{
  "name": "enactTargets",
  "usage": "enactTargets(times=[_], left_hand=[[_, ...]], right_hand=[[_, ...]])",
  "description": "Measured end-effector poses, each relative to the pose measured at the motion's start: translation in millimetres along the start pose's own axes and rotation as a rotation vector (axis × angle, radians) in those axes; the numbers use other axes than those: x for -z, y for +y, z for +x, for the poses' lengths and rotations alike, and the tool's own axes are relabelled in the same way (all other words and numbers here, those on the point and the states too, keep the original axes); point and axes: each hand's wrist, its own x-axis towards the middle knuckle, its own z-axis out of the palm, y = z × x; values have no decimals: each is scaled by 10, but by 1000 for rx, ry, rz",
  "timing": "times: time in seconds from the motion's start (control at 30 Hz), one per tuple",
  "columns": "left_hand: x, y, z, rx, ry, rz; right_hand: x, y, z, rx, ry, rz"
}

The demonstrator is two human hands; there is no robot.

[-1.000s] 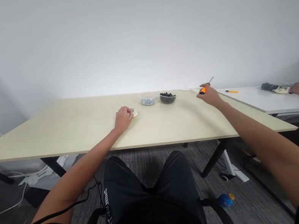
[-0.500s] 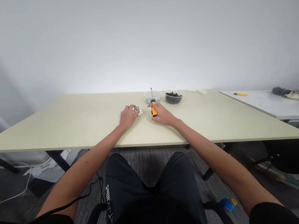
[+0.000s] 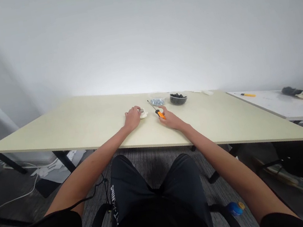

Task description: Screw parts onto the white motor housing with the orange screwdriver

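The small pale part (image 3: 144, 114) lies on the table (image 3: 91, 120) just left of the middle of the frame, at the fingertips of the left hand (image 3: 132, 118); its long axis is too small to make out. Those fingers are together and clamped on its left side, so this hand is the nearer one, touching it. Just to the right, apart from the part, is the screwdriver (image 3: 160, 115), its orange handle clamped between the thumb and fingers of the right hand (image 3: 171, 119). Its long axis slants from the handle at lower right to the tip at upper left, so the tip sits above and to the right of the part, pointing past it. The left forearm rises from the lower left and the right one from the lower right, both wrists low over the table. Beyond the screwdriver stand the tub of silvery pieces (image 3: 157, 102) and, right of it, the tub of black pieces (image 3: 179, 99).
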Motion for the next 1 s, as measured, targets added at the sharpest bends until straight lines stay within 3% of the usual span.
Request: enactTargets(times=[0.13,0.67,1.0], left_hand=[[2,4,-8,-19,-21,-10],[-11,4,-6,-88,-42,-40],[-31,-30,1,-101,-39,-49]], right_hand=[[24,27,-15,-75,25,-54],[2,68,-26,-78,45,-127],[-13,59,0,-115,219,57]])
